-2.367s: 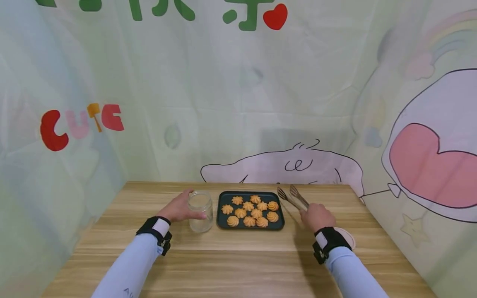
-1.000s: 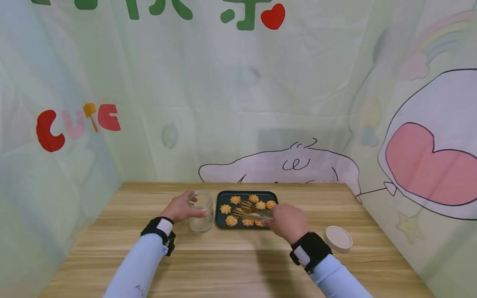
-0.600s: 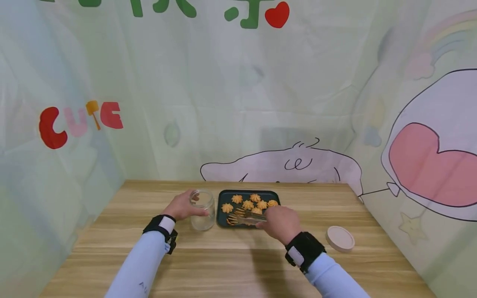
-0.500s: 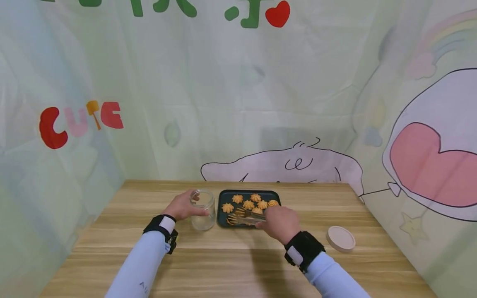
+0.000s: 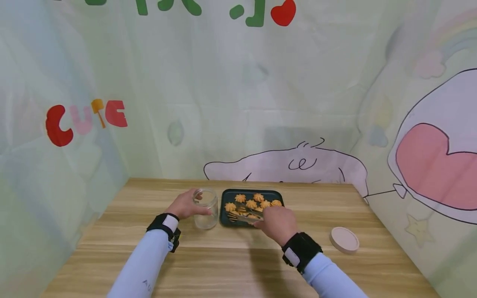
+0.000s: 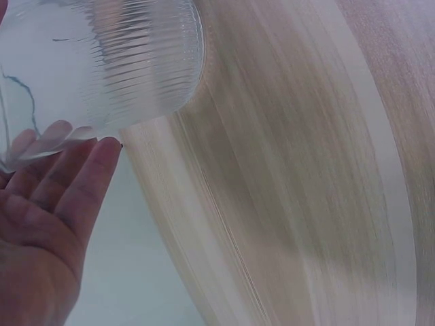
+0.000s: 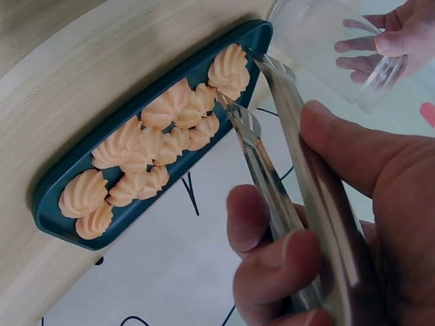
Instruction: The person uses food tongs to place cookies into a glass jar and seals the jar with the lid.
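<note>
My left hand (image 5: 186, 205) holds a clear glass jar (image 5: 206, 217) upright on the table, just left of the tray. In the left wrist view, fingers (image 6: 85, 180) lie along the ribbed wall of the jar (image 6: 146, 61). My right hand (image 5: 278, 223) grips metal tongs (image 7: 309, 156), thumb on one arm and fingers curled round the other. The tongs' tips stand apart, close by a swirled cookie (image 7: 229, 71) at one end of the dark tray (image 7: 51, 197). Several more piped cookies (image 7: 166, 105) lie on that tray.
A round pale pink lid (image 5: 344, 240) lies on the wooden table (image 5: 208, 265), right of my right hand. Behind the table's far edge hangs a printed cloth backdrop (image 5: 208, 82), which also covers both sides.
My right hand has brought the tongs left from beside the tray to over the cookies, then slightly further to the tray's left end. My left hand keeps its hold on the jar.
</note>
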Demonstrator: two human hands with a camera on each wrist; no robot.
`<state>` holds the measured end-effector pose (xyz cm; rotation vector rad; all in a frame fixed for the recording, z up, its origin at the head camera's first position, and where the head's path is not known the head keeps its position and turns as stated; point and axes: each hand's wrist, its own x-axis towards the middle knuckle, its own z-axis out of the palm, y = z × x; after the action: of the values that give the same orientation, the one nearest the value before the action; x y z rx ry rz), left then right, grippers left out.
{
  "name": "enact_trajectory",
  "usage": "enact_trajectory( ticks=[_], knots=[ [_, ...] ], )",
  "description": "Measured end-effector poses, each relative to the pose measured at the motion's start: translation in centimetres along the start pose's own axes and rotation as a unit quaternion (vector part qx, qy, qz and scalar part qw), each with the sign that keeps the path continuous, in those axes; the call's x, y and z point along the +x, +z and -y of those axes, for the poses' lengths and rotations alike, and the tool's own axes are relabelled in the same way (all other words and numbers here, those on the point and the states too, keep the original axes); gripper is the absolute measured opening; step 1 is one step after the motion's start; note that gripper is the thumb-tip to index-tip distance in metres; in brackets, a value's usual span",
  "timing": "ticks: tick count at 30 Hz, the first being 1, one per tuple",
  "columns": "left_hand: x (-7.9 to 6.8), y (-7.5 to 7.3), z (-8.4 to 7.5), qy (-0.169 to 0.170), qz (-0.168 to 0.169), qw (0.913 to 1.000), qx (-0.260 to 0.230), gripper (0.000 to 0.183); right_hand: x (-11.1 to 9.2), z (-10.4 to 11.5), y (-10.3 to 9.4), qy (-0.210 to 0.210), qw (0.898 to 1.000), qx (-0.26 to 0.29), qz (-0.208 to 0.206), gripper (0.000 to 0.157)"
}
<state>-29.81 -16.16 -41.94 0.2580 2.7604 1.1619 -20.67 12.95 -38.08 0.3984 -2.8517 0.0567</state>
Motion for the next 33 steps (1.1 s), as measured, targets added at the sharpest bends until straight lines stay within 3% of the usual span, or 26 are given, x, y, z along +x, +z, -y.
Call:
enact_trajectory(
  ticks=[17,33],
  knots=[
    [-0.1,0.1,-0.2,-0.002,0.0,1.0,-0.01,0.089,-0.4,0.4,1.4,0.029,0.997,0.05,0.049,0.054],
    [-0.3,0.2,0.3,0.001,0.001,0.9995,-0.03,0.087,-0.3,0.2,0.4,0.014,0.999,0.034,0.021,0.051]
  ],
)
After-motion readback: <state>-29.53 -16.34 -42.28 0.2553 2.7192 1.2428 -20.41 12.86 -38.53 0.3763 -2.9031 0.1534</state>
